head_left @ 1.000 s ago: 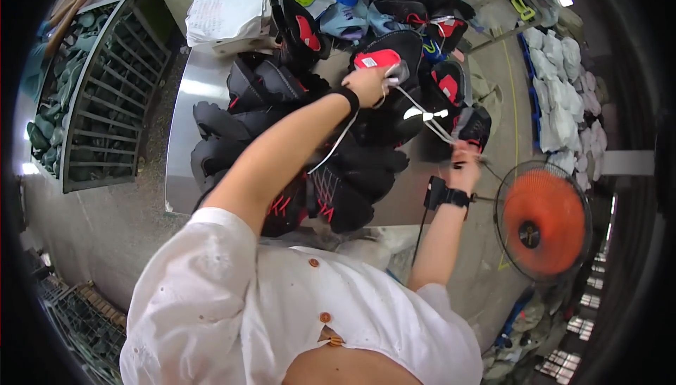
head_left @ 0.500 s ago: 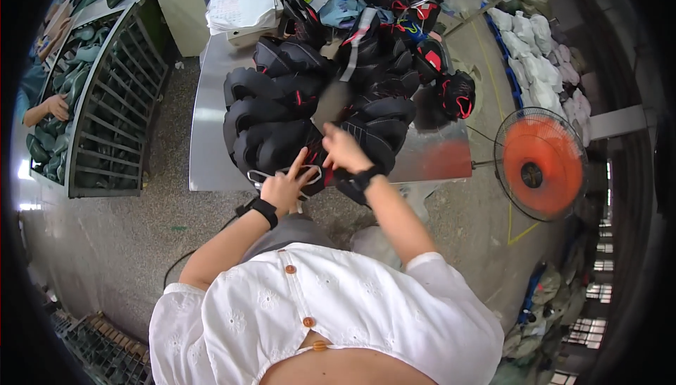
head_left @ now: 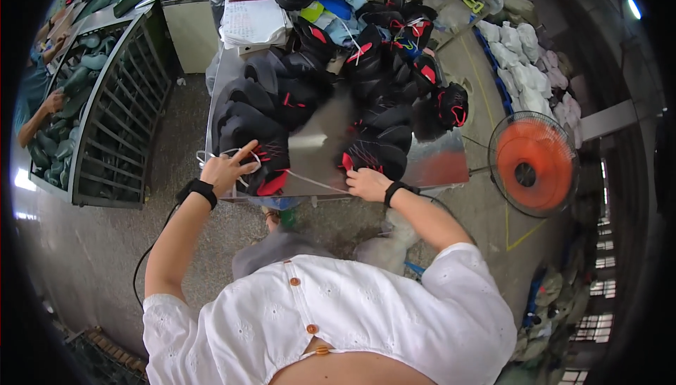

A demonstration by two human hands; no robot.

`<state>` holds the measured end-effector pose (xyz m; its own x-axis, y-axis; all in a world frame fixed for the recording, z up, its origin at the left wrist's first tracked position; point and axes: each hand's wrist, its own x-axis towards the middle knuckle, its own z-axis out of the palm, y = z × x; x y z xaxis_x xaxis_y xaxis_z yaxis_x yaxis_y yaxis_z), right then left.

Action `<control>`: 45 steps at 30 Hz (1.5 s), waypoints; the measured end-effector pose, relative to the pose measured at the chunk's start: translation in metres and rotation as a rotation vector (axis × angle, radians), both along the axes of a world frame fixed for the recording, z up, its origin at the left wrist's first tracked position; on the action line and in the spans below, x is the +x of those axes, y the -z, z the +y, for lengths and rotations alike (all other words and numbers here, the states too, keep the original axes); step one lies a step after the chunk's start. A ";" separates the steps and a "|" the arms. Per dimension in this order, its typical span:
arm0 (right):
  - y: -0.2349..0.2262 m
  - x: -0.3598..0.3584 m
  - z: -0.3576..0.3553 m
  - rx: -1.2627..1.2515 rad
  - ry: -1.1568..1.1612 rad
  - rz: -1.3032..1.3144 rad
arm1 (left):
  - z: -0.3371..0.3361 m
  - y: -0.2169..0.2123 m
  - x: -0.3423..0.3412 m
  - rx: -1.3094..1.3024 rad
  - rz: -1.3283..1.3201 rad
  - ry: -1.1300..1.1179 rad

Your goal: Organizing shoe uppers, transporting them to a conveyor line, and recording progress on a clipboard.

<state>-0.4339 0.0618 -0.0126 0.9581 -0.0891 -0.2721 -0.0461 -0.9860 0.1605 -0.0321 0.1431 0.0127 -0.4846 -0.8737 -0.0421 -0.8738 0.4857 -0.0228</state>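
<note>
A shiny metal table is piled with several black shoe uppers with red trim. My left hand is at the table's near left edge, gripping a white lace that loops over its fingers beside a black-and-red upper. The lace stretches right along the table's front edge to my right hand. That hand pinches the lace's other end just below another black upper with red stripes. Both wrists wear black bands.
An orange-bladed standing fan is to the right of the table. A grey metal rack with green shoe soles stands left; another person's hand reaches there. A stack of papers lies on the table's far left. White bags sit at right.
My hands were close together over the uppers; now they have spread apart, pulling the white lace taut between them along the table's front edge.
</note>
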 end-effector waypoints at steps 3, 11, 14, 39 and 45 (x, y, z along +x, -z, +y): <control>-0.013 -0.023 -0.003 -0.033 -0.052 0.195 | -0.007 -0.003 0.026 0.027 0.039 -0.030; -0.026 0.024 -0.014 0.169 0.238 0.304 | -0.026 0.036 0.055 -0.068 0.710 -0.246; -0.049 0.074 -0.068 0.247 0.590 -0.532 | -0.034 0.023 0.044 -0.264 0.794 -0.720; 0.015 0.165 -0.194 0.590 0.969 -0.821 | -0.141 0.067 0.032 0.964 1.495 -0.198; 0.014 0.140 -0.172 2.049 1.509 -1.313 | -0.160 0.046 0.033 0.865 1.631 0.072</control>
<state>-0.2941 -0.1099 -0.0270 0.3210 -0.7817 -0.5346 0.3514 0.6225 -0.6993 0.0007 -0.0167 -0.0329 -0.5300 -0.8443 0.0788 0.2501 -0.0669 0.9659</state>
